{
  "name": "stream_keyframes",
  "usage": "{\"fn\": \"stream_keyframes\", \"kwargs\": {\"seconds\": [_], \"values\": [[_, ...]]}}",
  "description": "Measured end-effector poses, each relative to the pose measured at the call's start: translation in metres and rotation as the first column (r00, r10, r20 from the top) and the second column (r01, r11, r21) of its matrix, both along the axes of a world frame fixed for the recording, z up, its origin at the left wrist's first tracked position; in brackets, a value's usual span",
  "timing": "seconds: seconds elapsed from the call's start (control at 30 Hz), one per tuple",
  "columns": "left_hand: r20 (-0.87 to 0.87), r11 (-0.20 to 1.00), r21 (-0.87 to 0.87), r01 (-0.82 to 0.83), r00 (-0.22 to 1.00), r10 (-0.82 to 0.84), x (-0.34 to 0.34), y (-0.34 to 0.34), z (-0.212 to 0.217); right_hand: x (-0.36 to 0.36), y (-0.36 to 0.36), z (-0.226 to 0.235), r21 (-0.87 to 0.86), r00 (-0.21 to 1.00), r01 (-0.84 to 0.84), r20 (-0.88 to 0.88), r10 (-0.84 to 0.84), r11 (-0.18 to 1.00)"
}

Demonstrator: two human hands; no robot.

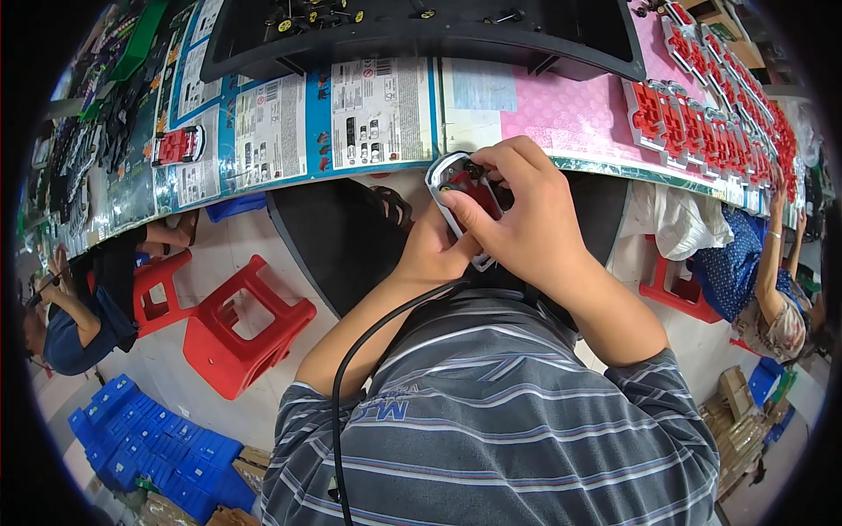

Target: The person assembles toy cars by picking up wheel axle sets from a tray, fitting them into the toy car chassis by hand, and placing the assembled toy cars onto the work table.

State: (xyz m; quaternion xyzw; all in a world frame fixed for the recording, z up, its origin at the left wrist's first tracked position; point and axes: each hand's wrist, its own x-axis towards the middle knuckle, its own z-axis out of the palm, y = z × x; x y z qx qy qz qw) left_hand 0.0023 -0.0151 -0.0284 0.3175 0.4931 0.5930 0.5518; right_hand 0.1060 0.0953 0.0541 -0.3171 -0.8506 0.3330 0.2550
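My left hand (431, 250) is closed around a toy car body (452, 164), holding it at the table's near edge. The body has a pale grey-white shell and a red inner side facing up. Over it my right hand (531, 210) is bent, its thumb and index finger pinching a wheel axle (445, 188) with dark wheels and a yellow hub against one end of the body. My fingers hide much of the body and the axle's middle.
A black tray (421, 54) holds several loose axles. Another red-and-white car body (178, 145) lies at left; rows of red-and-white bodies (680, 118) stand at right. Red stools (241, 329) are on the floor. Two people work at the sides. A black cable (340, 399) crosses my front.
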Motion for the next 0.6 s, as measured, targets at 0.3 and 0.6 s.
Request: {"fn": "stream_keyframes", "kwargs": {"seconds": [0.3,0.6], "values": [[0.032,0.997,0.042,-0.057,0.998,0.056,-0.011,-0.003,-0.005,0.013,0.004,-0.007,-0.159,0.987,-0.072,-0.156,0.047,0.985],[0.007,0.995,-0.064,-0.081,0.997,0.082,-0.011,-0.005,0.001,0.006,-0.002,-0.012,-0.355,0.97,-0.016,-0.231,-0.071,0.935]]}}
